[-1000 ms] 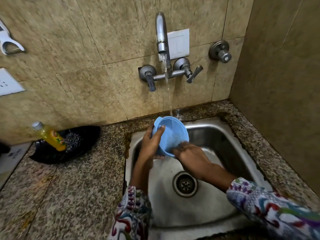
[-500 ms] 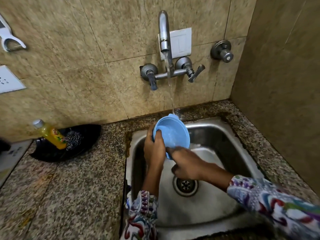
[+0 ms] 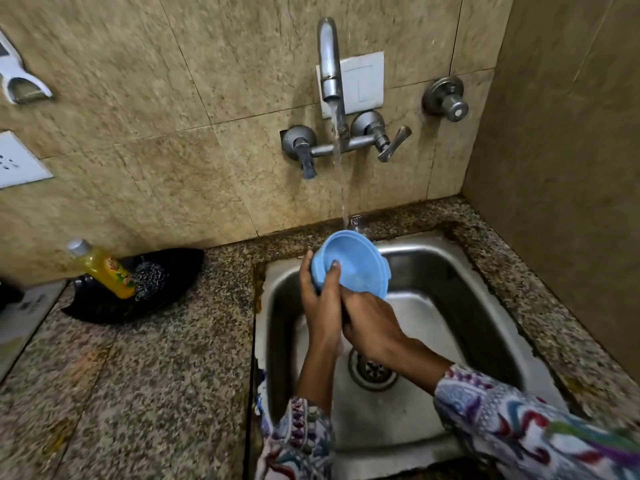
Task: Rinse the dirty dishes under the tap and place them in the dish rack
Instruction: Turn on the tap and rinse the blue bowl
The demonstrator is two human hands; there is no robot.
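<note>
Since the earlier frame, both hands closed together: left hand (image 3: 320, 303) grips bowl (image 3: 356, 263) at sink's (image 3: 485, 306) 12 o'clock; right hand (image 3: 372, 327) grip unclear. Risk: wet bowl slipping; stream (image 3: 341, 181) strikes only its far rim.

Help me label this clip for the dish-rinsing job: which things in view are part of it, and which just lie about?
In the job: blue bowl, left hand, right hand, running tap, sink.

Lying about: yellow bottle and steel scrubber in black dish, wall valve, switch plate.
</note>
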